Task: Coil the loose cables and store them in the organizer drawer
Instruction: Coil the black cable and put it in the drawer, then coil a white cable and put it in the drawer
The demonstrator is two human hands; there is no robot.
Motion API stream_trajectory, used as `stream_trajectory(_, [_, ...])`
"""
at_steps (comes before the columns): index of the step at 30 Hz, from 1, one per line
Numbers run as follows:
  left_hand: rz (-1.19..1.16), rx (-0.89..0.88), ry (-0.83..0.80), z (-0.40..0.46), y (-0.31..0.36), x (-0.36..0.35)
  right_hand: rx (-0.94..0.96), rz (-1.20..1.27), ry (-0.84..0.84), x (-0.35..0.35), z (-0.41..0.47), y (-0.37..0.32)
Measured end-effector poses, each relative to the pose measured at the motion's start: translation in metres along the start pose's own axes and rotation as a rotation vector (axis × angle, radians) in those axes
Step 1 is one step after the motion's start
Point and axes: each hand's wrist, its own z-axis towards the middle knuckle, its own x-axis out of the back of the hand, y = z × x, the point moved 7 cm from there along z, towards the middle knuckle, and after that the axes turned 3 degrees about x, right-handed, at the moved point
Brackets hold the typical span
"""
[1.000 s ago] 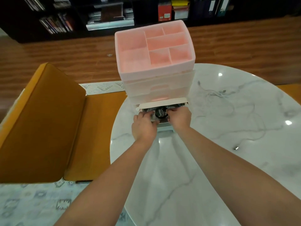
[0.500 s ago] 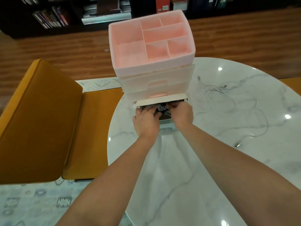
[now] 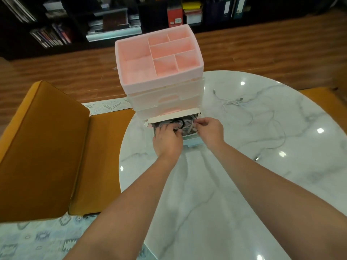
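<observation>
A pink organizer (image 3: 159, 59) with translucent drawers stands on the far side of the marble table (image 3: 206, 203). Its bottom drawer (image 3: 193, 142) is pulled out and holds a tangle of cables. A black coiled cable (image 3: 179, 121) lies on top of them. My left hand (image 3: 167, 140) reaches into the drawer with its fingers curled over the black coil. My right hand (image 3: 209, 128) is at the drawer's right side and pinches the coil's edge between thumb and fingers. A loose white cable (image 3: 244, 109) sprawls on the table to the right.
An orange cushioned chair (image 3: 47, 147) stands close to the table's left edge. The white cable's plug (image 3: 256, 158) lies near my right forearm. Wooden floor and dark bookshelves lie beyond the table.
Both hands have pushed the black coil from the drawer's front deeper in among the other cables. The view has tilted slightly.
</observation>
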Motion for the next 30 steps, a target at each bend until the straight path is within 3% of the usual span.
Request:
stream_trajectory(7, [-0.094, -0.160, -0.039, -0.035, 0.056, -0.015, -0.024, -0.082, 0.134, 0.083, -0.022, 0.027])
stream_trajectory(15, [-0.155, -0.244, -0.353, -0.074, 0.120, -0.086, -0.029, -0.501, 0.187, 0.180, -0.031, 0.074])
stream_trajectory(18, [-0.140, -0.282, -0.465, -0.090, 0.137, -0.114, 0.087, -0.847, 0.105, 0.198, -0.029, 0.083])
stream_trajectory(21, [-0.134, -0.281, -0.554, -0.102, 0.153, -0.142, 0.132, -1.023, 0.003, 0.208, -0.025, 0.095])
stream_trajectory(25, [-0.096, -0.289, -0.591, -0.111, 0.165, -0.165, 0.075, -0.998, -0.121, 0.210, -0.025, 0.111])
stream_trajectory(30, [-0.062, -0.366, -0.545, -0.113, 0.173, -0.170, 0.079, -0.965, -0.119, 0.214, -0.035, 0.120])
